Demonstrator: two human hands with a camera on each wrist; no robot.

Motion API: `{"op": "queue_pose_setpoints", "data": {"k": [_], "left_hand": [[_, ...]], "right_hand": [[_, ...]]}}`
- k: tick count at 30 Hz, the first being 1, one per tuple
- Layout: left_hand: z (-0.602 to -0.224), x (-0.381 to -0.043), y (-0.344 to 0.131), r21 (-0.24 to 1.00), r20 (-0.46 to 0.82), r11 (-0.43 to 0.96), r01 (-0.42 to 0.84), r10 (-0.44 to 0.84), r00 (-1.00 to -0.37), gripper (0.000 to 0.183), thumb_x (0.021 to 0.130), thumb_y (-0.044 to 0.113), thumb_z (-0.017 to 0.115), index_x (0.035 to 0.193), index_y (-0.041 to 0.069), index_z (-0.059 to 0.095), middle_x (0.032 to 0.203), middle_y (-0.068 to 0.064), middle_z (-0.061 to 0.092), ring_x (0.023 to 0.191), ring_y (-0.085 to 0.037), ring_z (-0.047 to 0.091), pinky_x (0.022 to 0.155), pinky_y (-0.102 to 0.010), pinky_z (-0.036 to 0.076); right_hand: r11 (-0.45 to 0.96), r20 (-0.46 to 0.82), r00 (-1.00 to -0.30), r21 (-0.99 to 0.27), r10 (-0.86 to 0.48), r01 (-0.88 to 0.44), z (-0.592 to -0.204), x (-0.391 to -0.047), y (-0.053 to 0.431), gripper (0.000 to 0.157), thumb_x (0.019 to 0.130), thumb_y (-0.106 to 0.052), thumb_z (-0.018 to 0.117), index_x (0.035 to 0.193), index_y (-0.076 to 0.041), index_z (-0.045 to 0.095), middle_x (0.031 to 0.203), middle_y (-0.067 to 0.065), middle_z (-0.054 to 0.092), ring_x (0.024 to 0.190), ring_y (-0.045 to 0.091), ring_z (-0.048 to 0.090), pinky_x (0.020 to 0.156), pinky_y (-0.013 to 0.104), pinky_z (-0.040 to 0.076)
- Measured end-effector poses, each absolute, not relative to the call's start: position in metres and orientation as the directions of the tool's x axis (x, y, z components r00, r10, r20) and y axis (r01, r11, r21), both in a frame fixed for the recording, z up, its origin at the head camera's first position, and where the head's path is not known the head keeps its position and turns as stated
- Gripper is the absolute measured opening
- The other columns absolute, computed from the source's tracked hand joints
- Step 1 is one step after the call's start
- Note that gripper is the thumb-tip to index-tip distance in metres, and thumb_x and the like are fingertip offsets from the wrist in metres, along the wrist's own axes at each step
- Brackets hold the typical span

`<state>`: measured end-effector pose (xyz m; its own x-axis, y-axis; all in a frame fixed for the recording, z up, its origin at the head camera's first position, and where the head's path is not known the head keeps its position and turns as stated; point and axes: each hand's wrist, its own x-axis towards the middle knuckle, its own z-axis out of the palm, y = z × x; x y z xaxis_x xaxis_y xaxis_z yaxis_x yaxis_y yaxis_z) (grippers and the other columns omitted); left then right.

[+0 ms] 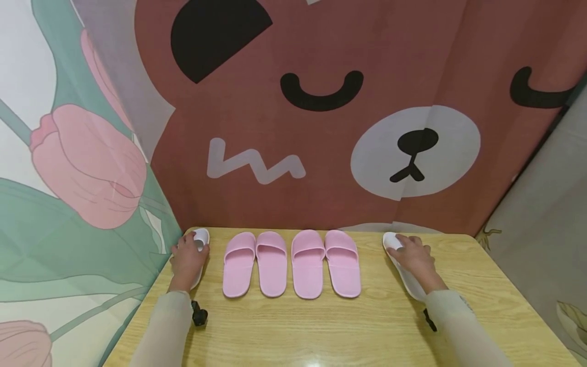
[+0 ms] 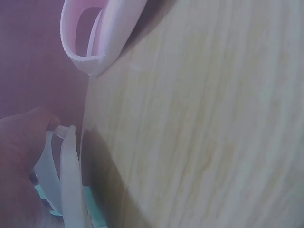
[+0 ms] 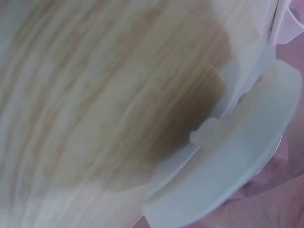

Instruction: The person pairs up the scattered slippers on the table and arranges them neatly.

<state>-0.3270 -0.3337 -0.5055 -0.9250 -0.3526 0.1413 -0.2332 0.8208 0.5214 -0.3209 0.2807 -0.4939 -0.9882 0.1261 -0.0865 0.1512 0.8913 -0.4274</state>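
My left hand grips a white slipper near the table's far left corner, fingers over its strap end. In the left wrist view that slipper stands tilted on edge beside the hand. On the far right, my right hand holds another white slipper by its front, and the hand covers part of the strap. This slipper appears tilted in the right wrist view, its shadow falling on the wood. Between the hands, two pairs of pink slippers lie in a row, toes toward the wall.
The wooden table ends at a hanging cloth with a brown bear print. A tulip-patterned cloth borders the left side, and a grey one the right. Black wrist cameras sit under both sleeves.
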Motion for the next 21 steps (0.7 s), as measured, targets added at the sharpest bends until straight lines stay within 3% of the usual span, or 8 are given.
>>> {"op": "queue_pose_setpoints", "data": {"k": [15, 21], "left_hand": [[-0.499, -0.316, -0.34, 0.513, 0.206, 0.841, -0.172, -0.315, -0.927, 0.063, 0.096, 0.033, 0.063, 0.144, 0.0, 0.039, 0.136, -0.033, 0.042, 0.115, -0.055, 0.039, 0.087, -0.069, 0.041], [-0.496, -0.31, -0.338, 0.511, 0.223, 0.843, -0.165, -0.316, -0.922, 0.065, 0.095, 0.033, 0.065, 0.144, 0.0, 0.04, 0.135, -0.033, 0.044, 0.114, -0.054, 0.04, 0.09, -0.066, 0.041]], "right_hand": [[0.898, -0.058, -0.99, -0.418, 0.129, 0.141, -0.489, -0.317, 0.28, 0.078, 0.099, -0.056, 0.053, 0.158, -0.01, 0.031, 0.154, 0.035, 0.021, 0.132, 0.067, 0.022, 0.094, 0.081, 0.029], [0.902, -0.032, -0.992, -0.413, 0.124, 0.126, -0.487, -0.313, 0.281, 0.079, 0.098, -0.056, 0.053, 0.158, -0.009, 0.03, 0.154, 0.036, 0.02, 0.13, 0.068, 0.023, 0.093, 0.082, 0.029]]}}
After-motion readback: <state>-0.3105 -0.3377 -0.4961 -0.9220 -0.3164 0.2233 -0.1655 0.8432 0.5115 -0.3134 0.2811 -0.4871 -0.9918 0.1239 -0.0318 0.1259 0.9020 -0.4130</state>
